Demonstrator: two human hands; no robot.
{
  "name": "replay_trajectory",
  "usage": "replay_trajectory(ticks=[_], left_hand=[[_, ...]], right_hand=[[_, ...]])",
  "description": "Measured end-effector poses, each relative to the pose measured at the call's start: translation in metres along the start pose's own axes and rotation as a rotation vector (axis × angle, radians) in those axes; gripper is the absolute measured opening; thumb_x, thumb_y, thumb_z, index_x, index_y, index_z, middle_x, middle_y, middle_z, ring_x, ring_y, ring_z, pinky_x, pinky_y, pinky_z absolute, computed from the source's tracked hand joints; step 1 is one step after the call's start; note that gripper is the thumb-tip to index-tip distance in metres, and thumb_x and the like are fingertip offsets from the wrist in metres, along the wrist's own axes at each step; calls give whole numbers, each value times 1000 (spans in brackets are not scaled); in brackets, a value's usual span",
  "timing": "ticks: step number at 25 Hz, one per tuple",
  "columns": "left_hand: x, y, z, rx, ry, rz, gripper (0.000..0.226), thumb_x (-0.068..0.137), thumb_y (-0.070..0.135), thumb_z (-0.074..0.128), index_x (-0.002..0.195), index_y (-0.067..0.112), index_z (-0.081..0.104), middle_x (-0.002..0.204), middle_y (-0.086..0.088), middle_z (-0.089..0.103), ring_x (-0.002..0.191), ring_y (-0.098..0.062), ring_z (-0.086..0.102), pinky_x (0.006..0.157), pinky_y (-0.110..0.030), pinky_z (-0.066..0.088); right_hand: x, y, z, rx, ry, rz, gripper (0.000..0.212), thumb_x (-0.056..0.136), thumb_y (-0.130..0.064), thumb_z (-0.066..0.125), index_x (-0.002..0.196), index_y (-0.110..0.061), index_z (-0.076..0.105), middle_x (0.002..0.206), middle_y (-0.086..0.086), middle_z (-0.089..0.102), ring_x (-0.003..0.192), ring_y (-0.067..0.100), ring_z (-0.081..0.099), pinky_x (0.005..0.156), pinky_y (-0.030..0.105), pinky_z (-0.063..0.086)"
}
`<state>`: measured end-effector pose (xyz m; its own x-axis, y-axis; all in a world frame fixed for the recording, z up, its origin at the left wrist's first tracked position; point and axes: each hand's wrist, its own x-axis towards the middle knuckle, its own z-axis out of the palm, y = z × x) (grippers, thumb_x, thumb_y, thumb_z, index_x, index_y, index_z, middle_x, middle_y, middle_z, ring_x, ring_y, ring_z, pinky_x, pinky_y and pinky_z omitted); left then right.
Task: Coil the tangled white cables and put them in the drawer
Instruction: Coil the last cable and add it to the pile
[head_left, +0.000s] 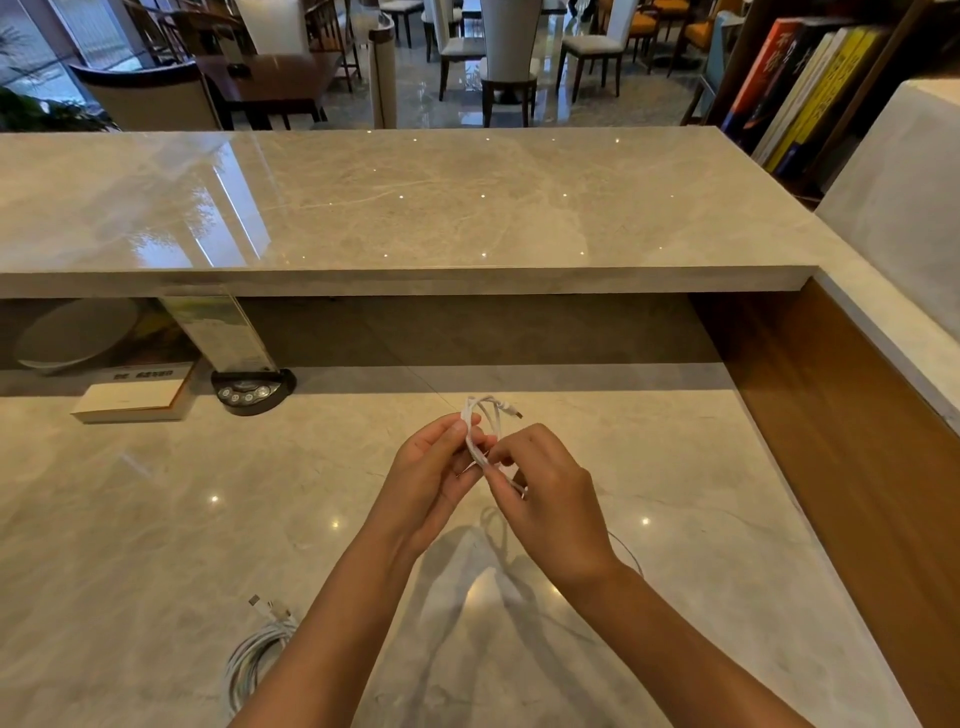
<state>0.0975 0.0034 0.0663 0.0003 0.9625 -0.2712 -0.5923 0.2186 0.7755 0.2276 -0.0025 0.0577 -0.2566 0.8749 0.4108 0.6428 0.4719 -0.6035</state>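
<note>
Above the middle of the marble desk (156, 519), both hands hold a small white cable (485, 415) gathered into loops, its plug end poking out at the top right. My left hand (434, 470) pinches the loops from the left. My right hand (545, 493) pinches the cable from the right, fingers curled. A second white cable (254, 657) lies coiled on the desk at the lower left, partly hidden by my left forearm, its plugs pointing away. No drawer is in view.
A book (132, 397) and a black button console (252, 389) with a clear sign holder (218, 332) sit at the back left under the raised marble counter (415, 208). A wooden side panel (831, 441) bounds the desk on the right.
</note>
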Motion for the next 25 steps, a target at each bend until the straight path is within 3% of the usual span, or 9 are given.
replay_trajectory(ticks=[2,5,7,9,12,16,19,22,25], left_hand=[[3,3,-6,-163,8,2,21,96,9,39,94,7,60,65,-3,60,61,-9,62,70,-26,58],[9,10,-21,-354,26,-22,18,92,8,43,92,9,61,57,2,57,52,-3,58,66,-24,58],[11,14,-31,-420,-9,-37,9,79,9,62,87,7,66,57,1,58,51,-4,59,62,-24,58],[12,17,-38,-408,-55,-44,29,57,9,83,83,6,71,58,-1,60,52,-6,62,62,-25,58],[12,17,-39,-333,-106,-48,22,62,13,80,81,6,72,58,0,58,50,-7,60,59,-24,58],[6,14,-26,-48,-158,-77,15,79,15,56,86,6,66,58,2,52,47,-6,50,50,-20,51],[2,8,-16,180,-197,-128,16,87,10,47,90,2,61,60,0,52,49,-8,50,55,-23,53],[1,1,-12,263,-171,-133,19,94,3,42,90,2,61,64,-3,55,55,-11,54,64,-27,56],[2,-4,-10,291,-93,-94,20,95,3,41,90,4,60,68,-5,57,61,-13,56,70,-28,57]], right_hand=[[-3,7,-4,198,-133,157,11,84,-22,66,90,-25,57,82,-13,55,61,4,50,58,14,45],[-5,33,-20,461,-555,282,4,89,-19,60,87,-16,62,67,-8,57,55,6,53,59,24,48],[-1,56,-35,549,-782,326,13,91,-11,55,86,-9,67,61,-4,57,56,6,54,62,23,48],[7,76,-50,585,-877,404,19,93,-6,51,88,-11,69,62,-5,56,59,7,54,66,23,48],[20,94,-68,602,-882,559,20,93,-8,51,86,-10,70,60,-1,53,52,9,50,53,22,42],[51,91,-73,80,-834,553,25,85,-28,64,72,-7,67,58,3,54,47,11,46,47,22,40],[73,70,-64,-178,-584,505,32,83,-32,67,63,-8,57,60,6,53,54,16,46,54,28,41],[78,42,-60,-58,-355,455,28,89,-22,57,73,0,62,68,12,59,59,17,48,57,29,42],[66,14,-61,159,-339,450,24,93,-13,45,91,-12,69,70,-3,62,59,13,53,59,29,45]])
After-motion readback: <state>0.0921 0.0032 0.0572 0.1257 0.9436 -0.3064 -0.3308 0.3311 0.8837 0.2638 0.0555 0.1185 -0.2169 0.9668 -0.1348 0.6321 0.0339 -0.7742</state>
